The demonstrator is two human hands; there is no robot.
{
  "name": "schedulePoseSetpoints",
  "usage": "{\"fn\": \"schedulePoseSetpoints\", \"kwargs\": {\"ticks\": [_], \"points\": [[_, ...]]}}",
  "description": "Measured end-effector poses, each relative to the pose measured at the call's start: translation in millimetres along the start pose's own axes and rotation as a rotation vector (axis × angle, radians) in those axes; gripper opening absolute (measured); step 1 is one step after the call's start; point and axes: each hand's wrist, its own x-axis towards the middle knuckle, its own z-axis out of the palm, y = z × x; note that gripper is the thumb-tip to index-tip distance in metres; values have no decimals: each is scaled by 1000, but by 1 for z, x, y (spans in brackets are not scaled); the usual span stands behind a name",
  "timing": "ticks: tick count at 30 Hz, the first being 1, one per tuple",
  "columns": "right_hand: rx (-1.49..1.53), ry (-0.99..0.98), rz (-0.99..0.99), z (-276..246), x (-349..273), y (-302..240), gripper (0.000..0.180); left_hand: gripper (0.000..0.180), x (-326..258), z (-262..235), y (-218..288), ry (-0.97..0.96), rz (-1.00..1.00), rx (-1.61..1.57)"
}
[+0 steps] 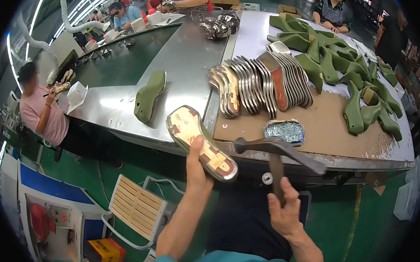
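My left hand (198, 170) is closed around a shoe last with an insole (185, 122) on its sole, the thumb lying across the yellowish insole. The insole side faces up, at the table's front edge. In my right hand (286, 208) is a hammer (275, 170), gripped by its handle. The hammer's dark head is held apart from the last, to its right. Just beyond the hammer, a small box of nails (284, 131) sits on the brown cardboard (331, 130). A green shoe last (150, 98) lies on the metal tabletop to the left of my left hand.
Rows of insoles (250, 85) stand on edge behind the nails. Green shoe lasts (331, 64) are heaped at the right. Shiny metallic pieces (219, 26) lie farther back. A slatted chair (138, 207) stands lower left. A person in pink (44, 113) works at left; others are across the table.
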Motion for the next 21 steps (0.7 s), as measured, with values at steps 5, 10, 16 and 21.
{"fn": "schedulePoseSetpoints", "kwargs": {"ticks": [5, 10, 16, 21], "points": [[226, 145, -168, -19, -19, -3, 60, 45, 19, -9, 15, 35, 18, -119], [246, 215, -152, 35, -36, 16, 51, 51, 26, -10, 12, 83, -56, -173], [204, 409, -113, -13, -2, -17, 19, 47, 22, -10, 30, 143, -188, -327], [684, 263, -155, 36, -35, 20, 20, 46, 12, 19, 22, 177, -8, -191]]}}
